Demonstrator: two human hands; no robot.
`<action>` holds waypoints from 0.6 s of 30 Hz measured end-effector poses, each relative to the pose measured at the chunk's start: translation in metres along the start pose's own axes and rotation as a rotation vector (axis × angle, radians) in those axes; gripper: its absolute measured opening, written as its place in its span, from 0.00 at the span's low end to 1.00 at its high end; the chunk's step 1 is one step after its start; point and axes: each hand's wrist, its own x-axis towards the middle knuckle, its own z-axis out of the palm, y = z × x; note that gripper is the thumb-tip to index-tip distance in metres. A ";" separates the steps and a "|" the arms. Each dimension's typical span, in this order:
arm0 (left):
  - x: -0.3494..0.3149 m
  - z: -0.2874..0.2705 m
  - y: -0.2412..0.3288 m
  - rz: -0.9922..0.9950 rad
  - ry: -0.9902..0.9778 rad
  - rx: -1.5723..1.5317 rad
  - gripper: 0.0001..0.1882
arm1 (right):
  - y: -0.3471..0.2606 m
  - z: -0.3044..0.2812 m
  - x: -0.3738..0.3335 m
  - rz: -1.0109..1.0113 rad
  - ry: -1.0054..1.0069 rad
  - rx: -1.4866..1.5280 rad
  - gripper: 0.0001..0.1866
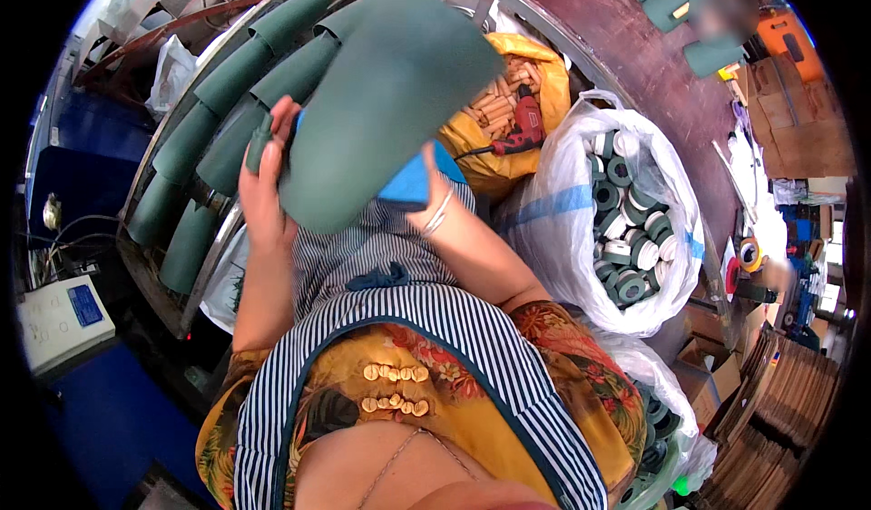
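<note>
Two bare hands meet at one large dark green felt-like sheet (390, 102), held up above the person's lap and curved over like a hood. Nearest, a striped apron (426, 319) lies over a flowered orange garment. The left hand (263, 183) stands at the sheet's left edge, its fingers (283, 115) curled around that edge and also closed on a small dark green roll (258, 143). The right hand (426, 203), with thin bangles at the wrist, reaches under the sheet's lower right side; its fingers are hidden behind the sheet and a blue piece (413, 183) beneath it, so I cannot tell how they grip.

Just right of the lap stands a white plastic bag (562, 220) filled with small green and white rolls (631, 238). Behind the sheet an orange-yellow bag (535, 65) holds tan tubes, with a red power drill (524, 120) lying on them. Further left, long green-covered cylinders (236, 74) lie side by side on a curved metal frame. At the far left sits a pale box with a blue panel (63, 319).
</note>
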 end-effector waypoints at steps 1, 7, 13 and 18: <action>-0.005 -0.007 0.009 -0.048 -0.058 -0.038 0.21 | -0.015 0.000 -0.001 -0.043 -0.050 -0.041 0.20; -0.003 -0.033 0.045 -0.012 -0.137 0.124 0.09 | -0.104 0.002 0.008 -0.010 0.256 -0.350 0.13; 0.013 -0.035 0.061 0.196 -0.382 0.526 0.09 | -0.106 0.011 0.002 -0.241 0.345 -0.821 0.10; 0.023 -0.006 0.044 0.368 -0.481 0.704 0.12 | -0.093 -0.055 0.011 -0.466 0.175 -1.556 0.08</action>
